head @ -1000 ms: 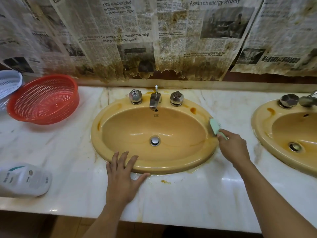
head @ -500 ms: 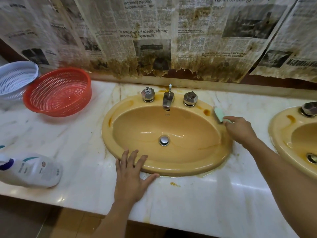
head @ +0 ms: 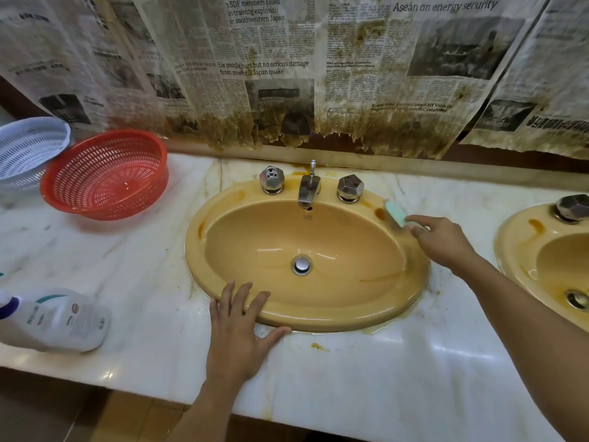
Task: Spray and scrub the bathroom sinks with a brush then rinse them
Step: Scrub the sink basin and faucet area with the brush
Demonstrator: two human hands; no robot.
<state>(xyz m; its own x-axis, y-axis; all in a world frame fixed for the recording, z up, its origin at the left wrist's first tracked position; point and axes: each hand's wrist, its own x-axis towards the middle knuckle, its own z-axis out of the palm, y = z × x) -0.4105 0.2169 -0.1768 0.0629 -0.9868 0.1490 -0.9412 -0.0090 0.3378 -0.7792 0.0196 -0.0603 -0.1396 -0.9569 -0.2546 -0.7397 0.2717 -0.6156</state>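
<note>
Far to the left of the working grip, at the back of the marble counter (head: 414, 378), a white perforated basket (head: 28, 148) sat touching a red perforated basket (head: 105, 173), which leaned tilted on the counter. Nearer the front edge, also well left of both hands, a white cleaner bottle (head: 60, 320) lay on its side.

The left hand (head: 239, 330) lay flat with its fingers spread – palm on the marble, fingertips up on the front rim of the yellow sink (head: 318, 317) – holding nothing. Beyond it, the drain (head: 301, 265) sat at the bottom of the wet bowl. At the back rim stood the left tap handle (head: 271, 179), the spout (head: 308, 186) and the right tap handle (head: 350, 188), the last one just left of the brush.

The right hand (head: 443, 240) had its fingers closed round the handle of a pale green brush (head: 396, 213). Most of the handle was hidden in the grip. The brush head stuck out beyond the fingers and pressed on the sink's back right rim, just beside an orange stain.

To the right of that grip, a second yellow sink (head: 510, 250) was cut off by the frame edge, with rusty marks on its rim. Stained newspaper (head: 264, 68) covered the wall behind everything.
</note>
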